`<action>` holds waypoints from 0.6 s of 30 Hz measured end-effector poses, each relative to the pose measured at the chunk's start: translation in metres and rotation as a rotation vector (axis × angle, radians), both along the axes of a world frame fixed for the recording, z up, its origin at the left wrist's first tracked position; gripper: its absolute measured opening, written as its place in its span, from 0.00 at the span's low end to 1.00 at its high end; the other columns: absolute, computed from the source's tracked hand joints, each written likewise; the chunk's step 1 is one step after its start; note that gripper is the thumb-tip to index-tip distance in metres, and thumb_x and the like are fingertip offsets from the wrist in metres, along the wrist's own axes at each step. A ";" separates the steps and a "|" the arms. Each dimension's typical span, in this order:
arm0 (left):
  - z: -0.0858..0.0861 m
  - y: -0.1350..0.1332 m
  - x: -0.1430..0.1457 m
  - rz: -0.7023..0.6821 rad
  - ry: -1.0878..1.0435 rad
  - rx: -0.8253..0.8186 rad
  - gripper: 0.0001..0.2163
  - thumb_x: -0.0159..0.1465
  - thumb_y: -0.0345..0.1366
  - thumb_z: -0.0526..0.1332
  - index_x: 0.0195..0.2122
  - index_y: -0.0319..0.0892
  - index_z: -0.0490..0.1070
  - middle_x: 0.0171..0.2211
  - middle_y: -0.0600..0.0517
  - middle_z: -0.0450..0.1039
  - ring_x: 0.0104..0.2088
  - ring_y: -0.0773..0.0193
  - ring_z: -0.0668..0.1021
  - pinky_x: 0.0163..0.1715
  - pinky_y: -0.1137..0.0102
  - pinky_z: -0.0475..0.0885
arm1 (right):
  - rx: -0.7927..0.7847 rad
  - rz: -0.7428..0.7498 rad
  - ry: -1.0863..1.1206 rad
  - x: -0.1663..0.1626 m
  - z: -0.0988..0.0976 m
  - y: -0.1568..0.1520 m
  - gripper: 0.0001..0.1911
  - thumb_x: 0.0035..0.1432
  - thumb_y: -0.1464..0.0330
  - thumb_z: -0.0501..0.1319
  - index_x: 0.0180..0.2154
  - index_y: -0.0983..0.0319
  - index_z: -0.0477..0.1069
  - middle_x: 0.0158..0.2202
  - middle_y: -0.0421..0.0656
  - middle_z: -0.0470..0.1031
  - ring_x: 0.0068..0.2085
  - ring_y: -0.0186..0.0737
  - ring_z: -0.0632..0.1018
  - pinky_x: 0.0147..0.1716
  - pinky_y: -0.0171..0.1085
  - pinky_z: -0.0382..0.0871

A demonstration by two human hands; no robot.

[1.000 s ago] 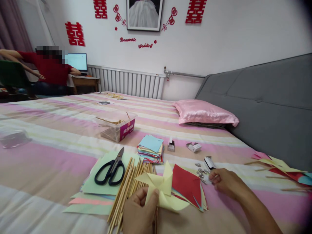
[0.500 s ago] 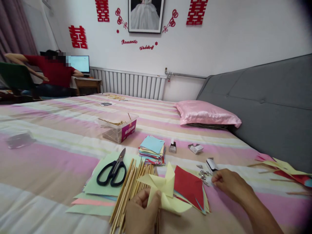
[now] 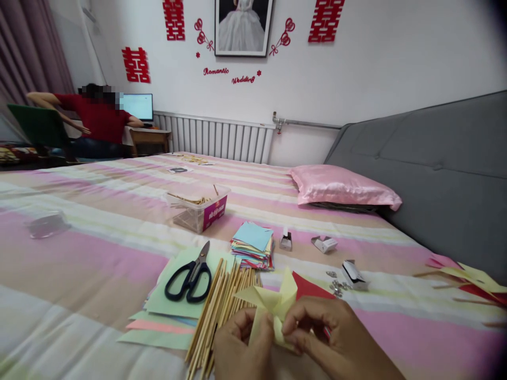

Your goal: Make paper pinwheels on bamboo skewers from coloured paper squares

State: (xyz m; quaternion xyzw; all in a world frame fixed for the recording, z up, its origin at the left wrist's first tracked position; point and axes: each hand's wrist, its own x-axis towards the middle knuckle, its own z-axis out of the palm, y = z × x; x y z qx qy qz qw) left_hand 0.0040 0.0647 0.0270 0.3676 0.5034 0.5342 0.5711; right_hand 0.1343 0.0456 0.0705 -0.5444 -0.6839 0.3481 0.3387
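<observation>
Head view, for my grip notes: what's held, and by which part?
A yellow pinwheel, its lower left pinched by the left hand; whether the right hand grips it is unclear.

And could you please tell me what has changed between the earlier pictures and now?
The right hand has moved leftward, away from the small metal pieces, to the yellow pinwheel, close beside the left hand. Whether it carries a metal piece cannot be seen. The left hand keeps its hold on the pinwheel; the scissors and wooden sticks stay as they were.
</observation>
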 end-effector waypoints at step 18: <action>-0.005 0.002 0.000 -0.097 -0.115 0.018 0.10 0.44 0.38 0.66 0.19 0.34 0.74 0.15 0.49 0.75 0.20 0.65 0.74 0.21 0.75 0.66 | 0.007 -0.167 -0.085 -0.001 -0.002 0.006 0.06 0.47 0.72 0.61 0.25 0.61 0.77 0.24 0.41 0.67 0.26 0.35 0.70 0.24 0.32 0.61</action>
